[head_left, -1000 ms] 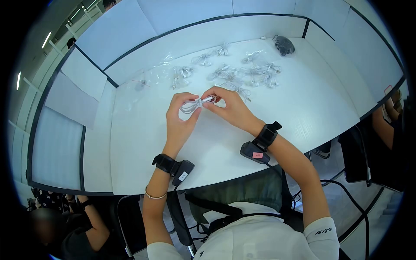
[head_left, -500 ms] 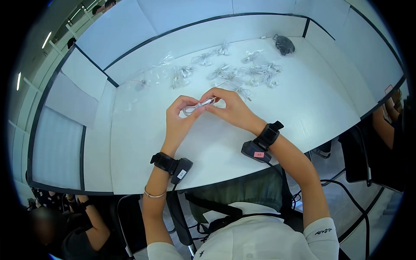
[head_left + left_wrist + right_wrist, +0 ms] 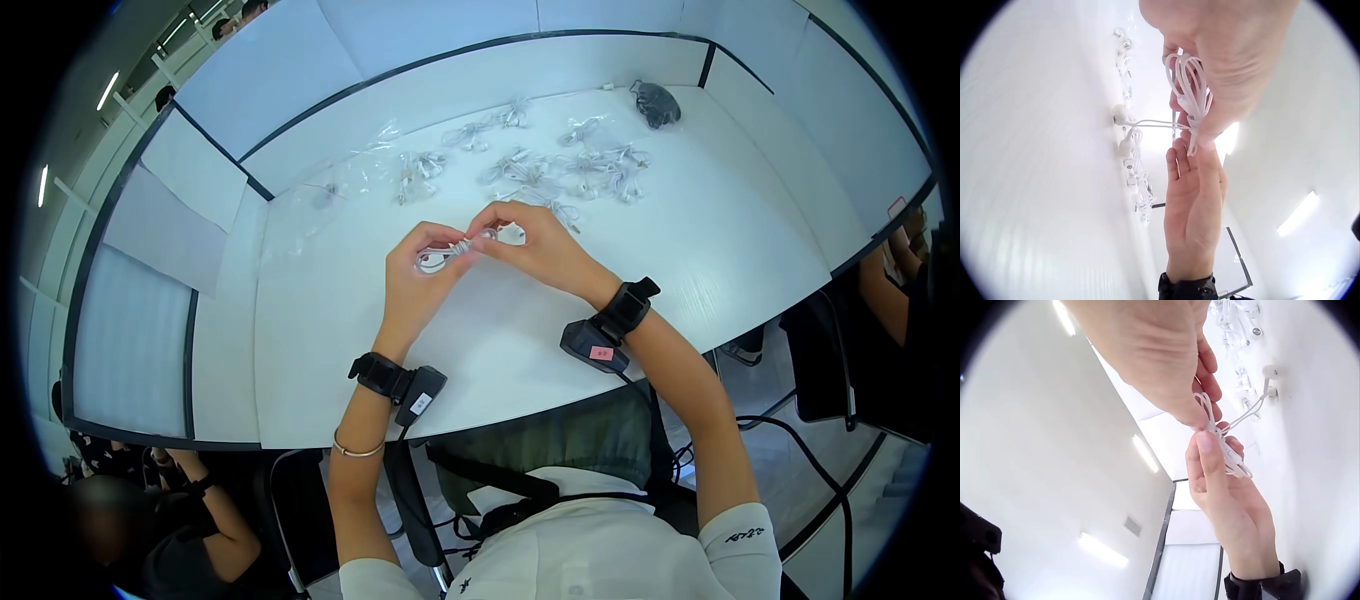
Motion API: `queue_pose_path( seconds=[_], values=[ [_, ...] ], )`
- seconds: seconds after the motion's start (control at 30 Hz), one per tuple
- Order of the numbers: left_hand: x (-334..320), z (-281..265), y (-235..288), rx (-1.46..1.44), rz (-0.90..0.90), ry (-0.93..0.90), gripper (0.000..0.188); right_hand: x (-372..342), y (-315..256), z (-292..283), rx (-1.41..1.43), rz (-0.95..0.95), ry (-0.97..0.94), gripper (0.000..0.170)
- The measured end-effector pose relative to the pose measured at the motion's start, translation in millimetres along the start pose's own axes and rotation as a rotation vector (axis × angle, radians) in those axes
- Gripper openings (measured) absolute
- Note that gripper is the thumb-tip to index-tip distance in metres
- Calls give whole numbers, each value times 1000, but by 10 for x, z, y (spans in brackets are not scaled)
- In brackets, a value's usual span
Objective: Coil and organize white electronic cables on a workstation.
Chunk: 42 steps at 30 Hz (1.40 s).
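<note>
In the head view, a coiled bundle of white wired earphones (image 3: 436, 261) is held up over the table between both hands. My left hand (image 3: 418, 282) pinches its wound middle between thumb and fingers, loops showing inside the curve of the hand. My right hand (image 3: 545, 248) pinches the other end of the coil, fingertips close to the left ones. The left wrist view shows the cable loops (image 3: 1192, 94) cinched at one end by a few turns. Two earbuds (image 3: 1271, 371) dangle from the coil on a short length of cable in the right wrist view.
Several more coiled white cable bundles (image 3: 522, 168) lie across the back of the table (image 3: 680, 240). Clear plastic bags (image 3: 372, 160) are at the back left, a black pouch (image 3: 656, 104) at the back right. Low white partitions (image 3: 500, 66) surround the table.
The left thumb has moved up and right against the coil's middle, close to the right fingertips. The right wrist has shifted slightly to the right. The things on the table have not moved.
</note>
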<state>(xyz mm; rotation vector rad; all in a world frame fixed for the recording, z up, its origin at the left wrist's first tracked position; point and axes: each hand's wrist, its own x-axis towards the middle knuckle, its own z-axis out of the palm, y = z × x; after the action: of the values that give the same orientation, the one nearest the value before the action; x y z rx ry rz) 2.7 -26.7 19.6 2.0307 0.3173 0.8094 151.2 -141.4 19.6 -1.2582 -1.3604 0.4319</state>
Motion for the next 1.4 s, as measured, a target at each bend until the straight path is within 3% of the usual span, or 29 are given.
queue_pose_path(
  seconds=[0.6, 1.4],
  values=[
    [25, 9, -10, 14, 49, 9, 16, 7, 40, 36, -100, -46, 14, 15],
    [48, -6, 27, -74, -14, 9, 14, 12, 1, 52, -191, -73, 83, 14]
  ],
)
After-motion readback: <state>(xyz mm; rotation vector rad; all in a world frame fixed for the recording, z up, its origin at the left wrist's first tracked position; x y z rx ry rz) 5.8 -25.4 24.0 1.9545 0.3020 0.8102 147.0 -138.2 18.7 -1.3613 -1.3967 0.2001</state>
